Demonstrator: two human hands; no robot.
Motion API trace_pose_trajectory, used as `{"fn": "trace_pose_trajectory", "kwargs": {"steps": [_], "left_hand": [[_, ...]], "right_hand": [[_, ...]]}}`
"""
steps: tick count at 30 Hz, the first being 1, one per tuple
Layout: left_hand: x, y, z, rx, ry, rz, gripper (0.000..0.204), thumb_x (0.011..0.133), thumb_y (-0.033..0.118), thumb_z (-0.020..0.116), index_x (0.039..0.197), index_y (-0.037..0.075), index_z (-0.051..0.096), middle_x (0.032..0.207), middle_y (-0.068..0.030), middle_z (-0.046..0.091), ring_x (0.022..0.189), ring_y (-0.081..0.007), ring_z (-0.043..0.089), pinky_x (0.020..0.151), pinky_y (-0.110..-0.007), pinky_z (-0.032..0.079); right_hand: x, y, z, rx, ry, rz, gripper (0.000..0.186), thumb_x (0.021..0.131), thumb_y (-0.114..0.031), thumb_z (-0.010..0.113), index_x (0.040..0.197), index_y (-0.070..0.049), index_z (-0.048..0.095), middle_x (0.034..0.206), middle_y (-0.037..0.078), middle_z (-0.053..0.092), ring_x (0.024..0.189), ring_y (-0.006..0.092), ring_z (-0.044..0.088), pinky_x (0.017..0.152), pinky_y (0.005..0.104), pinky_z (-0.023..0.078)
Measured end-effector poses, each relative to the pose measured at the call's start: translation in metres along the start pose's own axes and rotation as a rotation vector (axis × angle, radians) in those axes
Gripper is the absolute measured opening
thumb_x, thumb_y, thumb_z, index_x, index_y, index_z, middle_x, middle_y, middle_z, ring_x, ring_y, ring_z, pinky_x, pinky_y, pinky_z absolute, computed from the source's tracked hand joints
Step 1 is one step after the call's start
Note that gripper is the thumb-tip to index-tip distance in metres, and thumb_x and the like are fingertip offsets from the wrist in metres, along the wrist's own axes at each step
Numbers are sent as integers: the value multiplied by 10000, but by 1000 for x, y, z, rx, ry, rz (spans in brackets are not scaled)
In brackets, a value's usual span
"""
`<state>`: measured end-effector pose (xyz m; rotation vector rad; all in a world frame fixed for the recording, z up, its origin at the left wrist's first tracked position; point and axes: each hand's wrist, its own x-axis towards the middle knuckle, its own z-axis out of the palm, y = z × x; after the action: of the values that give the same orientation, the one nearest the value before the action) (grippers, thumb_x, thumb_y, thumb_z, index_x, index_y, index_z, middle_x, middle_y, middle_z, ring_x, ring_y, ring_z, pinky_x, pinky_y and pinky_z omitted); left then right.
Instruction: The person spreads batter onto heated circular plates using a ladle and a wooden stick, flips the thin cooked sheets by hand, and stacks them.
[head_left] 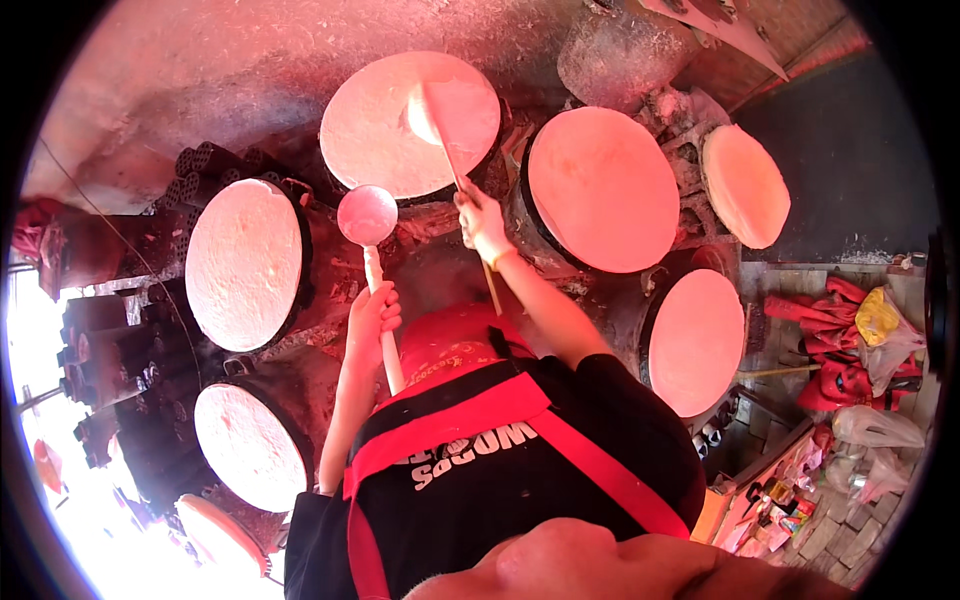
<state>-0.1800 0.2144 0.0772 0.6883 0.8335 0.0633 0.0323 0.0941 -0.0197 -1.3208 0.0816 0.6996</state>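
Admittedly, much is washed out: my right hand (483,222) is closed around a long, thin-handled tool (422,118), and its pale head, over the round pan (365,130) ahead of that hand, is hard to make out. My left hand (374,312) is wrapped round the handle of a ladle (367,215), whose bowl lies just beyond it. Behind that hand, the handle's end is hidden at my red apron (455,345).
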Motion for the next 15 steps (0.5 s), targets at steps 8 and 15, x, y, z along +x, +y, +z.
{"fn": "trace_pose_trajectory", "kwargs": {"steps": [8, 15], "left_hand": [[17, 12, -4, 100, -35, 3, 100, 920, 99, 529, 981, 35, 482, 727, 6, 443, 526, -36, 373, 401, -161, 279], [130, 61, -3, 348, -32, 172, 143, 905, 109, 533, 865, 34, 418, 698, -19, 448, 513, -95, 435, 416, -237, 373]], "right_hand": [[38, -57, -40, -253, -128, 80, 391, 928, -227, 552, 1313, -162, 523, 516, -79, 315, 347, 58, 269, 337, 254, 193], [-15, 24, -82, -167, 13, -244, 402, 904, -230, 611, 1287, -122, 557, 679, -87, 487, 520, 11, 364, 436, 185, 261]]}}
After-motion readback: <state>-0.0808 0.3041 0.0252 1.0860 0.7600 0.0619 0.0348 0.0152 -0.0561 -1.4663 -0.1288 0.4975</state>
